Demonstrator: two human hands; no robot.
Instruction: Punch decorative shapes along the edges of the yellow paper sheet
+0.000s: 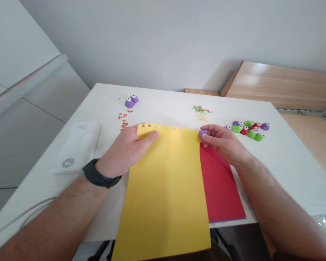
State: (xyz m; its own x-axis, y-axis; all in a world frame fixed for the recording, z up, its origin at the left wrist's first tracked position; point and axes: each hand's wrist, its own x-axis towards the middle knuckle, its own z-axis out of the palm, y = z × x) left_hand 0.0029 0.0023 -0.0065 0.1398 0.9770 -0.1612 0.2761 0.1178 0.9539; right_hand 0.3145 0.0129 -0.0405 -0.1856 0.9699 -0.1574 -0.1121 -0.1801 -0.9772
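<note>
At yellow sheet's [167,188] R cnr., R hand [223,141] pinches punch [202,133]; L hand [127,146] grips sheet.

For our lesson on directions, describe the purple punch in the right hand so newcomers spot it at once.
Over the white table is a yellow sheet. At its far right corner, the right hand holds the purple punch. Other purple punches rest on the table; only this is held.

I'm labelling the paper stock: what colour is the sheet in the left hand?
The sheet is yellow, seen best in the head view.
</note>
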